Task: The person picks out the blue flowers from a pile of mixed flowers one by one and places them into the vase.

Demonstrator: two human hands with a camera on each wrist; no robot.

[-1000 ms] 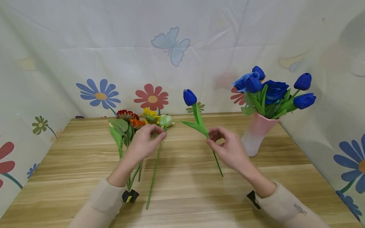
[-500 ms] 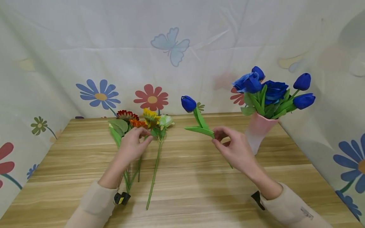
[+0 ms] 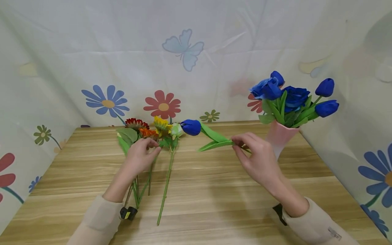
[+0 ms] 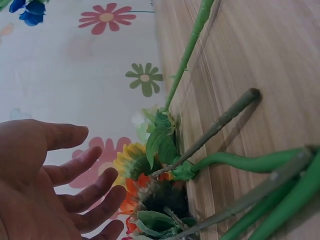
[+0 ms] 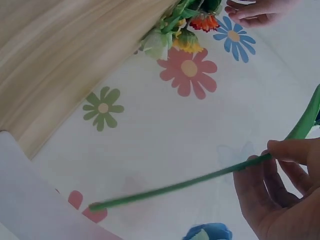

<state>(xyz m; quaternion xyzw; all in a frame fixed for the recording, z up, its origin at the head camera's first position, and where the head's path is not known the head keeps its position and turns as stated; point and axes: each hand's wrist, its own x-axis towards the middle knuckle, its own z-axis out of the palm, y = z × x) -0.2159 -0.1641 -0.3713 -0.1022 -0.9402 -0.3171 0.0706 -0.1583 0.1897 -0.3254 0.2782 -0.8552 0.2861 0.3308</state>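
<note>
My right hand (image 3: 259, 156) pinches a blue artificial tulip (image 3: 191, 127) by its stem just below the leaves. The tulip lies nearly level in the air, bloom pointing left; its bare green stem (image 5: 185, 184) runs toward the vase in the right wrist view. Just right of that hand stands a pink-and-white vase (image 3: 281, 134) with blue roses (image 3: 294, 98) and blue tulips (image 3: 325, 87). My left hand (image 4: 55, 185) holds nothing, its fingers loosely bent. It hovers over loose flowers: red (image 3: 136, 123), orange (image 3: 148, 132) and yellow (image 3: 162, 126) blooms.
A pale green-white flower (image 3: 176, 130) lies on the wooden table (image 3: 202, 204), its long stem (image 3: 166, 189) reaching toward the front. Behind the table hangs a white backdrop (image 3: 128, 58) printed with flowers and a butterfly.
The tulip has tipped from nearly upright to nearly level, bloom swinging left and down. My right hand has moved slightly right. My left hand has drawn back left from the pale green-white flower.
</note>
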